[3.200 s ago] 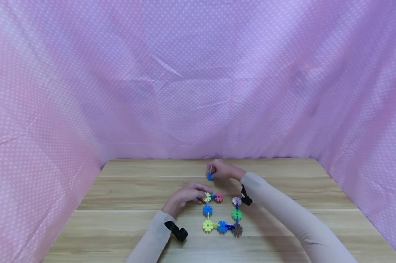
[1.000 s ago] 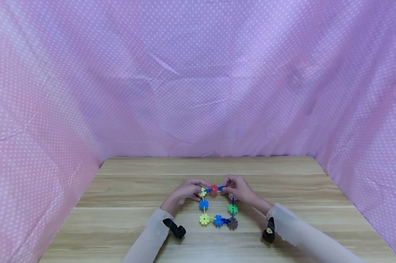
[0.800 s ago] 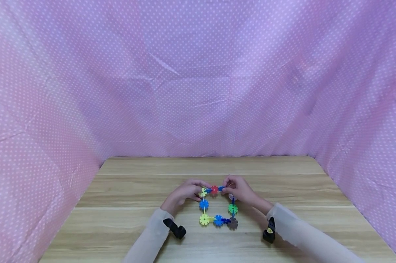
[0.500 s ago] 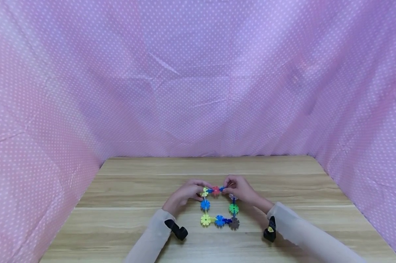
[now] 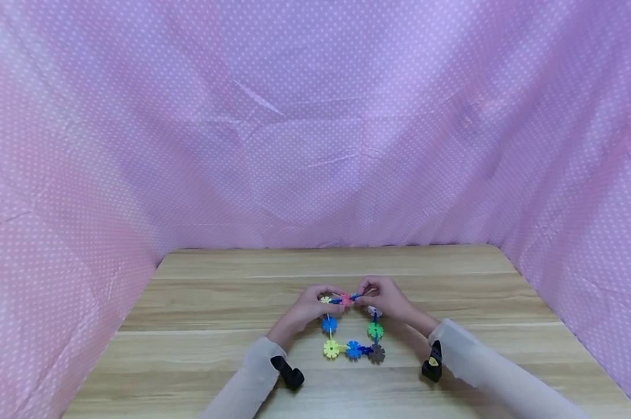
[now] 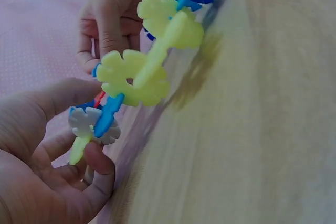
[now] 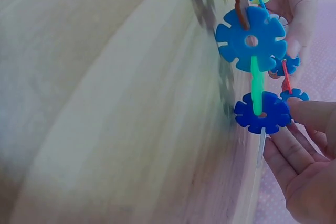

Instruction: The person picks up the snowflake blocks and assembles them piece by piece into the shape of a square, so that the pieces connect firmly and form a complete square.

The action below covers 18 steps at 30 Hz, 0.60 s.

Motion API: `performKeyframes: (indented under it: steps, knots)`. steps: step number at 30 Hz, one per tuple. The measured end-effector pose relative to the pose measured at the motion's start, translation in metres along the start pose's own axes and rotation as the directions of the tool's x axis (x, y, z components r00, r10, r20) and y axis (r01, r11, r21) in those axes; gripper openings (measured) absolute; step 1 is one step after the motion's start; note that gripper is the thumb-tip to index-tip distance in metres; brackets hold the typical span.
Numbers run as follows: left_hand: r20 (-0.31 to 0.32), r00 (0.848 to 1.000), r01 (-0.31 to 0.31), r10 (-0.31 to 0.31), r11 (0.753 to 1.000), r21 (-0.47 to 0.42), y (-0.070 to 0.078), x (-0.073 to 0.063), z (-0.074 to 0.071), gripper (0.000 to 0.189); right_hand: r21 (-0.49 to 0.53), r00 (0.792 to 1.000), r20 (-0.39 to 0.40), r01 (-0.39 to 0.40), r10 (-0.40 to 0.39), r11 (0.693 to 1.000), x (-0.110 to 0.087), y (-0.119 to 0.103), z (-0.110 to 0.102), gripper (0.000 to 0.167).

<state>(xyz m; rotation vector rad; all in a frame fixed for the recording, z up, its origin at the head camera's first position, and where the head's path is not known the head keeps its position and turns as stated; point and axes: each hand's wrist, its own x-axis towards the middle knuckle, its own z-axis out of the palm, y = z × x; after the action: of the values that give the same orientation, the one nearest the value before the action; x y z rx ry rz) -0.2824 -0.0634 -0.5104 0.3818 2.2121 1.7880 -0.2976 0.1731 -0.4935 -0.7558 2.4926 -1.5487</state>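
Observation:
Interlocking plastic snowflake discs make a roughly square chain on the table, with a yellow corner disc (image 5: 331,349), a brown one (image 5: 377,353) and a green one (image 5: 375,331). My left hand (image 5: 312,305) grips the chain's far side, thumb and forefinger around the red disc (image 5: 345,299) and its neighbouring blue link. My right hand (image 5: 387,298) pinches a blue disc (image 7: 295,95) set against the red disc's right edge. Just under the right fingers lies the pale end disc (image 5: 374,312). In the left wrist view, a white disc (image 6: 81,121) sits among the left fingers.
The wooden table (image 5: 216,291) is bounded at the back and sides by a pink dotted cloth (image 5: 315,174). Each wrist wears a black strap with a camera, such as the left strap (image 5: 289,372).
From the back of the table, my right hand has brought the blue disc to the red disc. My left hand has shifted rightward along the chain, its thumb now at the red disc.

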Motion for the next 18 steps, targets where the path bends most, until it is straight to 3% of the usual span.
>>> performKeyframes:
  steps: [5,12,18]
  knots:
    - [-0.046,0.998,-0.031,0.033,0.999,0.043,-0.0008,0.0014,0.0022,0.028,-0.012,1.000,0.011,0.023,-0.023,1.000,0.0011,-0.0016,-0.0003,0.005]
    - [-0.089,0.996,0.002,0.004,0.998,0.066,0.0017,0.0007,0.0041,0.027,-0.001,0.999,0.033,0.039,-0.039,0.999,0.0001,-0.0029,-0.0021,0.005]
    - [-0.088,0.996,-0.026,0.031,0.998,0.056,0.0039,0.0012,0.0054,0.024,0.028,0.999,0.041,0.027,-0.028,0.999,0.0004,-0.0027,-0.0051,0.003]
